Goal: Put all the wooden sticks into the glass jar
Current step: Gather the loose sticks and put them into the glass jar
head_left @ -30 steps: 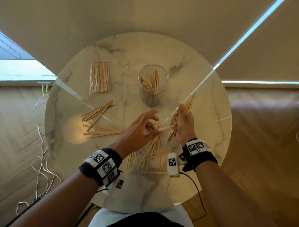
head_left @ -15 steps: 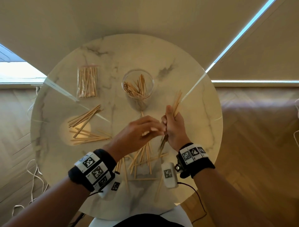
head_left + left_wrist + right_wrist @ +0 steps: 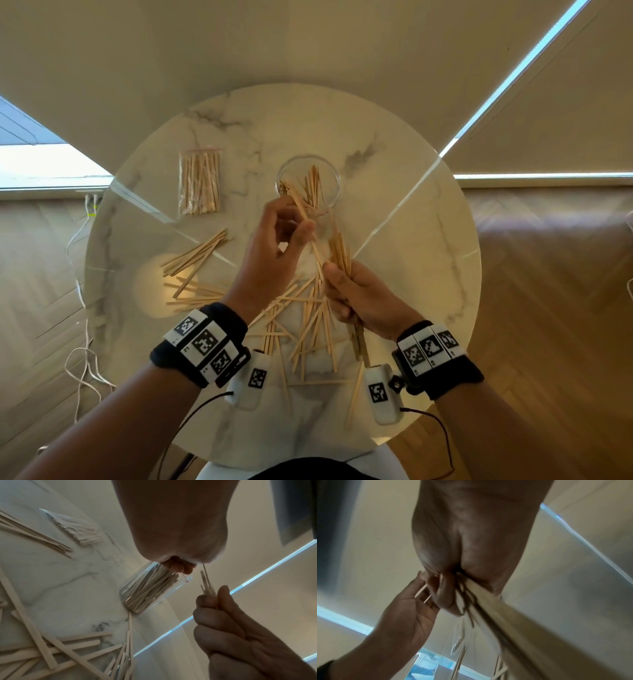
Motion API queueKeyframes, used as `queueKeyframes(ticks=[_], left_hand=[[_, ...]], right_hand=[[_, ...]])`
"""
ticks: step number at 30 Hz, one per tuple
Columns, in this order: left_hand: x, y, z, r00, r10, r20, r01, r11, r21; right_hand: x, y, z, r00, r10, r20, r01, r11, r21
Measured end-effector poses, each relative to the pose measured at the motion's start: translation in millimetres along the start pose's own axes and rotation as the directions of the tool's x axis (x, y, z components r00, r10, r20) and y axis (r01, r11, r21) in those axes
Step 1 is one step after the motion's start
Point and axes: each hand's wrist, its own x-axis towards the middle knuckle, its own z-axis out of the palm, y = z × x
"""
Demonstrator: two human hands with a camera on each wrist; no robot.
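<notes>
The glass jar stands at the table's middle back with several wooden sticks inside; the left wrist view shows the jar from the side. My left hand pinches a single stick between thumb and fingers, its far end just short of the jar's rim. My right hand grips a bundle of sticks upright, just right of the left hand. The same bundle shows in the right hand in the left wrist view. Loose sticks lie scattered under both hands.
A clear bag of sticks lies at the back left of the round marble table. More loose sticks lie at the left. Cables trail on the wooden floor to the left.
My left hand has risen toward the jar with one stick taken from beside the right hand's bundle. The right hand has stayed low, holding its bundle more upright.
</notes>
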Motion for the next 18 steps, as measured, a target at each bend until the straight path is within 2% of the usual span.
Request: queueKeyframes(ticks=[2,4,7,10,14,15,18], left_hand=[[2,5,-9,0.999,0.038,-0.036,-0.038,0.999,-0.002],[4,9,-18,0.999,0.026,-0.028,-0.027,1.0,-0.015],[4,10,-32,0.999,0.02,0.049,-0.018,0.999,-0.049],[-2,8,-46,0.993,-0.008,0.121,0.004,0.999,0.037],[0,14,-62,1.0,0.015,-0.011,-0.015,1.0,0.005],[1,16,-64,1.0,0.024,-0.011,-0.024,1.0,0.002],[0,21,-64,0.99,-0.012,0.142,0.004,0.998,0.059]], right_hand=[[-2,-4,8,0.998,0.026,0.056,-0.021,0.997,-0.079],[-3,-9,17,0.996,0.047,0.08,-0.036,0.991,-0.126],[1,-18,31,0.995,0.068,0.066,-0.055,0.982,-0.183],[8,-26,44,0.996,0.074,0.054,-0.06,0.971,-0.232],[17,-31,60,0.985,0.142,0.102,-0.104,0.944,-0.313],[19,-32,65,0.981,0.159,0.112,-0.112,0.932,-0.344],[25,-37,81,0.972,0.208,0.109,-0.152,0.911,-0.384]])
